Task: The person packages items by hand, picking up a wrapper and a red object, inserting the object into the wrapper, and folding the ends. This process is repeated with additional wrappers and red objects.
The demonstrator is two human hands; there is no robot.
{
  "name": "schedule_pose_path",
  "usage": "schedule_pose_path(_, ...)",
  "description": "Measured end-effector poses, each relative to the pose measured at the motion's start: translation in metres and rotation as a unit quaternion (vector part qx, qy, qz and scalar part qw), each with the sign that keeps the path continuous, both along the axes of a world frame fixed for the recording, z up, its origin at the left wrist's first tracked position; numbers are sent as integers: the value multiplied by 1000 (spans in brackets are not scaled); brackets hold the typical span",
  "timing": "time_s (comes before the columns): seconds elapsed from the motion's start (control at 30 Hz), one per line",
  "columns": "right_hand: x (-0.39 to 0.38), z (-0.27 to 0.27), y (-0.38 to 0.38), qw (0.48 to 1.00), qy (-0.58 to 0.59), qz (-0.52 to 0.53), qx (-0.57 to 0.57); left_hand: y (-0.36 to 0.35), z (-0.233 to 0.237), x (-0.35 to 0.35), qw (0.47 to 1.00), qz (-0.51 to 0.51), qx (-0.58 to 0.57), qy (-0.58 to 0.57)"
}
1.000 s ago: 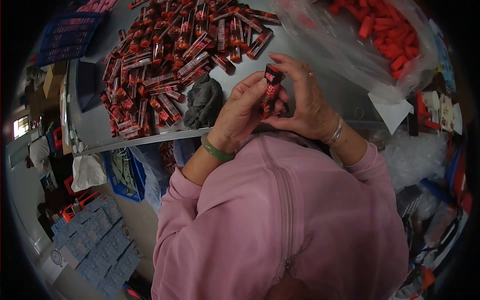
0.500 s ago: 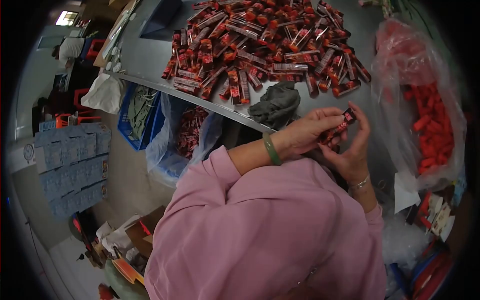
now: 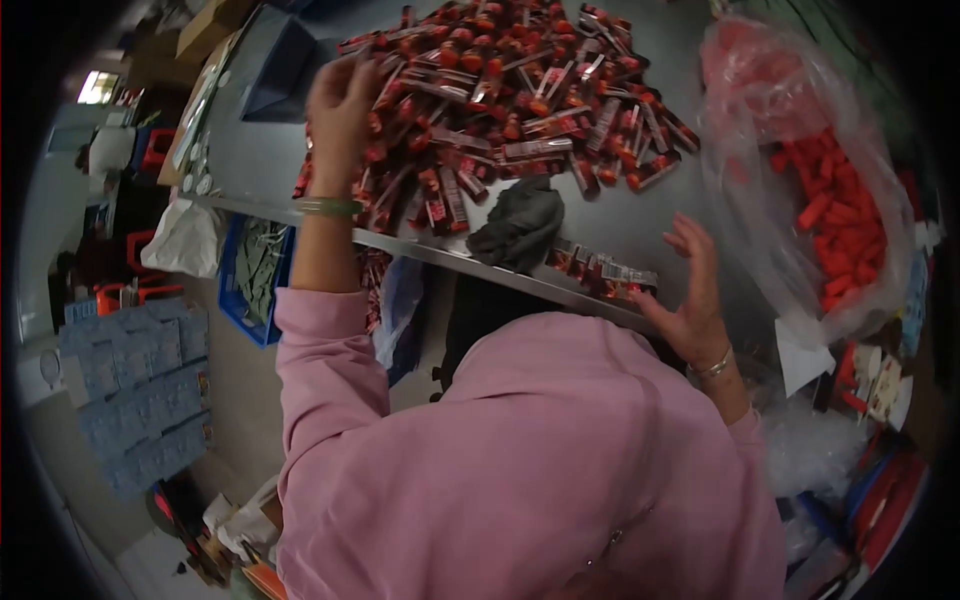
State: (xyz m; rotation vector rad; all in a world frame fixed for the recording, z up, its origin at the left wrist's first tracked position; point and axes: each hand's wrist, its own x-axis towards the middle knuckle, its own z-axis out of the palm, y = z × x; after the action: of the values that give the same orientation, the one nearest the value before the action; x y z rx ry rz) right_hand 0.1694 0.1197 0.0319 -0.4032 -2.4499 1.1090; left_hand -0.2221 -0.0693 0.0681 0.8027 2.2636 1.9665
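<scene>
Over the left end of a pile of wrapped tubes (image 3: pixel 540 100), as the head view is showing, the left hand (image 3: pixel 343 100) is reaching with bent fingers. These fingers are blurring, so I cannot tell whether they are pinching a tube or are only touching the pile. Most of the pile is spreading to the right of this hand. Well apart from it, the right hand (image 3: pixel 697 300) is keeping its thumb and fingers wide from each other, and nothing is sitting between them. Just beside this thumb, on its left, a short row of tubes (image 3: pixel 605 272) is lying along the front edge (image 3: pixel 400 245) of the table; whether the thumb is touching the last one, I cannot tell. Beyond the row, a grey cloth (image 3: pixel 520 222) is resting between the two hands, nearer to the right one.

Regarding the room, bare metal tabletop (image 3: pixel 670 190) is stretching ahead of the right fingers, between the pile and a clear bag of red pieces (image 3: pixel 835 210), which is bounding the space on the right. Left of the left hand, a dark blue box (image 3: pixel 282 75) is standing near, and the front edge is passing under the left forearm.
</scene>
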Motion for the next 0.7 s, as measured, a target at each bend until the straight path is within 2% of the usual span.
schedule_pose_path(0.07, 7, -2, -2, 1000, -4, -1, -13, -32, -23, -76, 991, 50, -66, 105)
schedule_pose_path(0.1, 10, -2, -3, 999, -12, -29, -12, -48, -40, -121, 972, 126, -140, 138)
schedule_pose_path(0.17, 14, -4, -5, 998, 10, -12, -62, -69, -50, -156, 948, 159, -217, 169)
schedule_pose_path(0.2, 17, -4, -7, 997, 4, -42, -61, -87, -68, -192, 928, 164, -288, 172)
schedule_pose_path(0.27, 22, -1, -1, 999, -18, -28, -33, -81, -60, -178, 821, 204, -420, 329)
schedule_pose_path(0.33, 25, -2, 6, 998, -3, -64, -8, -40, -18, -84, 835, 181, -359, 374)
schedule_pose_path(0.4, 31, -1, 22, 996, 10, -84, 15, -3, 2, -5, 874, 61, -261, 406)
schedule_pose_path(0.47, 37, 4, 47, 985, 28, -159, 54, 21, 6, 74, 912, -116, -204, 337)
schedule_pose_path(0.53, 44, 12, 86, 967, 51, -234, 81, 30, -13, 132, 885, -228, -212, 346)
schedule_pose_path(0.6, 54, 6, 142, 941, 12, -299, 160, 37, -28, 181, 857, -277, -188, 391)
schedule_pose_path(0.67, 67, -12, 205, 895, -63, -339, 283, 45, -44, 210, 864, -328, -177, 338)
schedule_pose_path(0.7, 71, -18, 230, 855, -188, -371, 309, 50, -48, 222, 862, -350, -195, 312)
